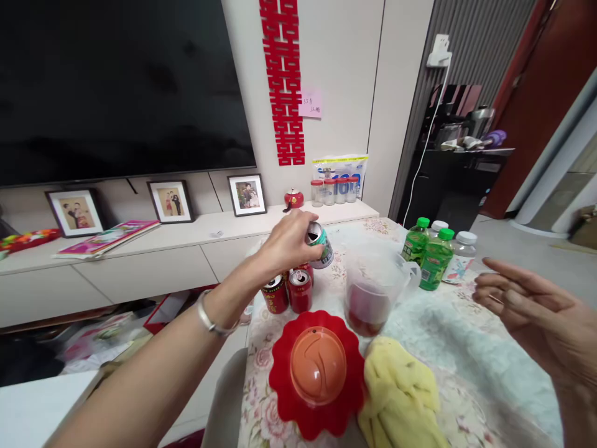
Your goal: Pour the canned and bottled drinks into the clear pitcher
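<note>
The can (323, 251) is held tilted by the left hand (290, 241), fingers closed round it, near the jug (370, 292) and the red cans (300, 292); any liquid left could be spilled on the tablecloth (268, 414) by further tipping. The right hand (536, 311) is half open, empty; the bottles (435, 266) could be toppled by a careless sweep.
</note>
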A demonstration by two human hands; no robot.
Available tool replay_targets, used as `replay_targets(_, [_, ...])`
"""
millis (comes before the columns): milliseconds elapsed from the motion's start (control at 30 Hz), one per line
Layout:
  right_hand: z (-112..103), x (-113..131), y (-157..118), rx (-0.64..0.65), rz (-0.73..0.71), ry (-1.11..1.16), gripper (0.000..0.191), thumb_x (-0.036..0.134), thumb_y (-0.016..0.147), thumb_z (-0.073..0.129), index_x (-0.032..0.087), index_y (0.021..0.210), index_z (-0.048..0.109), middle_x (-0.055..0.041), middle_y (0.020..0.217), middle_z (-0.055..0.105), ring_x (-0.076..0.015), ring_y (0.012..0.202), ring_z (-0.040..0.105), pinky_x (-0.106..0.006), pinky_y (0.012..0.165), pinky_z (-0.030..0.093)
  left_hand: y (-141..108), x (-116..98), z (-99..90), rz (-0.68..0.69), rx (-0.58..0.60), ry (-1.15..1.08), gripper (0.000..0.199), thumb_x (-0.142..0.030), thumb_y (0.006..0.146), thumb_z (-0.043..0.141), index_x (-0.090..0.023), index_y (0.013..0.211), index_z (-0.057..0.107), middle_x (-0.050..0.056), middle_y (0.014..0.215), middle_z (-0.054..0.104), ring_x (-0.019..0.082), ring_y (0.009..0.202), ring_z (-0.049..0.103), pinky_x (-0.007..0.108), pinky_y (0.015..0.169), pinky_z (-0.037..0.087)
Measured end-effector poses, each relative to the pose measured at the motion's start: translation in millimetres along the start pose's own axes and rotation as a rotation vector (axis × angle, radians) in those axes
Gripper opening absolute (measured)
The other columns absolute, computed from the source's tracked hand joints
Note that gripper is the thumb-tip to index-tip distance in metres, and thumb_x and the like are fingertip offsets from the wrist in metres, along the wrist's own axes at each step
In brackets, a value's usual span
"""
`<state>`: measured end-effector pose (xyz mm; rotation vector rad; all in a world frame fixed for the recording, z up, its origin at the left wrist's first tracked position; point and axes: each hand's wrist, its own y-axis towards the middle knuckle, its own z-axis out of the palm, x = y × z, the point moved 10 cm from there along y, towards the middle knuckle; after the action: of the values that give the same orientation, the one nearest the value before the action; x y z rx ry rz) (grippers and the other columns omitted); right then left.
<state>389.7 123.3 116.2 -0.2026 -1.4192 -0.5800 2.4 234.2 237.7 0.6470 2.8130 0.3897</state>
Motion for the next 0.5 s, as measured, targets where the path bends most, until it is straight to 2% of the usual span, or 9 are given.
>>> replay_targets(133, [-34.9,-59.5,20.3,-0.134,0.126,0.068,0.051,0.045,0.052,0.096,0.031,0.100,0.085,-0.0075,0.093,0.077,-0.0221,0.085,0.071,-0.029,0.071,0.065,41.8,-0.2,56.8,0.016,0.144,0.083,0.058,-0.028,0.083,0.073,-0.013,0.137,0.061,0.015,0.129,0.066,0.030,0.119,0.067,0.036,0.100,0.054])
replay_targets(267, [-71.0,-111.5,33.6,-0.207,0.211,0.071,0.047,0.041,0.050,0.095,0.032,0.096,0.085,-0.0082,0.099,0.078,-0.0203,0.085,0.071,-0.023,0.067,0.064,58.5,0.4,106.9,0.033,0.284,0.157,0.054,-0.032,0.087,0.076,-0.016,0.137,0.062,0.014,0.131,0.066,0.029,0.118,0.068,0.039,0.099,0.057])
replay_targets(400, [-89.9,-127.4,42.7,-0.240,0.216,0.066,0.046,0.040,0.050,0.094,0.032,0.094,0.085,-0.0092,0.102,0.078,-0.0216,0.082,0.071,-0.026,0.064,0.066,57.4,-2.6,140.9,0.042,0.409,0.245,0.042,-0.040,0.099,0.070,-0.019,0.135,0.063,0.011,0.136,0.065,0.027,0.116,0.068,0.050,0.097,0.060])
replay_targets(500, [-90.9,-128.6,43.6,-0.251,0.224,0.066,0.043,0.039,0.051,0.095,0.032,0.092,0.084,-0.0080,0.101,0.078,-0.0206,0.083,0.071,-0.026,0.067,0.065,48.5,-6.5,153.8,0.063,0.468,0.294,0.041,-0.041,0.100,0.069,-0.019,0.135,0.063,0.011,0.136,0.066,0.027,0.116,0.068,0.050,0.097,0.061])
